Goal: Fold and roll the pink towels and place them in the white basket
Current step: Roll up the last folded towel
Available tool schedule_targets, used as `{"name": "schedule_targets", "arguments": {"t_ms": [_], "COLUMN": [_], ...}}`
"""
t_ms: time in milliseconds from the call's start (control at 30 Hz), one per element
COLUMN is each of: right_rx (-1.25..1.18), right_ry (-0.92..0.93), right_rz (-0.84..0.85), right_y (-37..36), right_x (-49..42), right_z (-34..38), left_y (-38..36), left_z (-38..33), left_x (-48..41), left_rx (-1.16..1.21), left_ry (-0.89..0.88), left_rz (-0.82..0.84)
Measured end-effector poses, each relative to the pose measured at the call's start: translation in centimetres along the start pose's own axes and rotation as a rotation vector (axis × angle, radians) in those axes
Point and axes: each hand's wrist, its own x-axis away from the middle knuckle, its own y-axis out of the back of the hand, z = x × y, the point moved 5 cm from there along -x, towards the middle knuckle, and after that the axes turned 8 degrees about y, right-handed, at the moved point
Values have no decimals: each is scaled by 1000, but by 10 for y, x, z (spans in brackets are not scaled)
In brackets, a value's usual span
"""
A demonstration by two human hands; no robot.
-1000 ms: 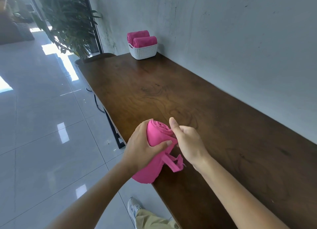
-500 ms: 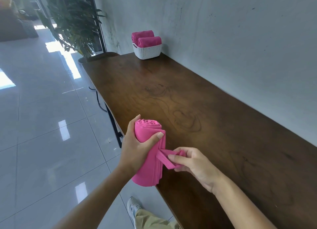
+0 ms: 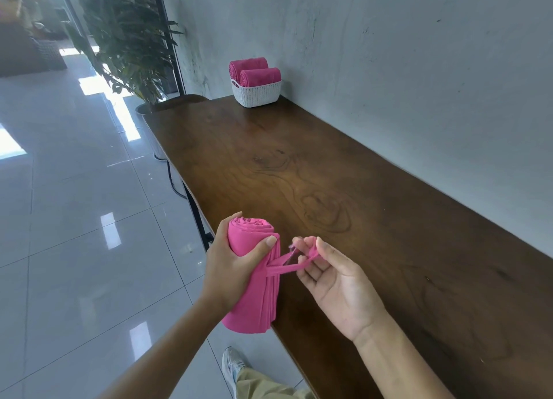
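Worry here: left hand (image 3: 233,267) is wrapped tight round the rolled towel (image 3: 253,300) at the near edge of the counter (image 3: 359,189), right hand (image 3: 335,282) pinching its loop (image 3: 282,266) pulled taut. If I tug too hard or the left slackens, I reckon the roll unwinds before reaching the basket (image 3: 257,93).

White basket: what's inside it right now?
The white basket holds two rolled pink towels, the front roll and the rear roll beside it, both sticking above the rim. The floor and anything beneath the rolls are hidden by its wall and the towels.
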Motion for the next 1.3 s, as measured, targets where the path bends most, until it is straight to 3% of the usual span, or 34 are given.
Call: {"name": "schedule_targets", "arguments": {"t_ms": [200,433,533,733,833,1000,1167,1300], "right_rx": [-182,-6,-50,-34,75,403,588,693], "right_ry": [28,100,110,105,107,142,164,202], "right_rz": [55,-37,-58,43,72,180,213,211], "right_y": [-7,-2,-1,-9,-12,-24,-25,-27], "right_x": [1,-1,0,-3,-2,-1,-1,-7], "right_z": [-1,8,8,8,8,6,-2,-5], "left_y": [-4,-6,-4,-5,-4,-11,-8,-4], "left_z": [-1,2,-1,-4,-9,-18,-22,-24], "left_x": [3,11,12,14,16,19,15,10], "left_rx": [31,84,95,77,54,-21,-271,-336], "left_ry": [5,32,21,14,0,-53,-169,-190], "left_rz": [14,42,37,104,169,417,511,574]}}
